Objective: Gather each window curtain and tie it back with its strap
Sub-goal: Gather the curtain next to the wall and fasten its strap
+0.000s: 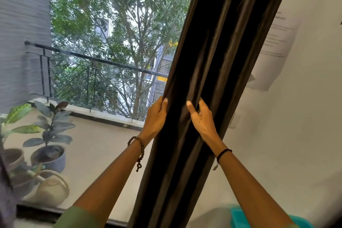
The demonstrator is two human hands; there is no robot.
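Gathering dark curtain (209,65) beside window: left hand (156,116) grips outer edge, right hand (200,116) pinches middle fold. Strap unseen; next likely bunching folds, locating strap.

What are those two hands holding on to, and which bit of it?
The dark brown pleated fabric curtain. The left hand grips its window-side edge fold; the right hand grips a pleat near the middle.
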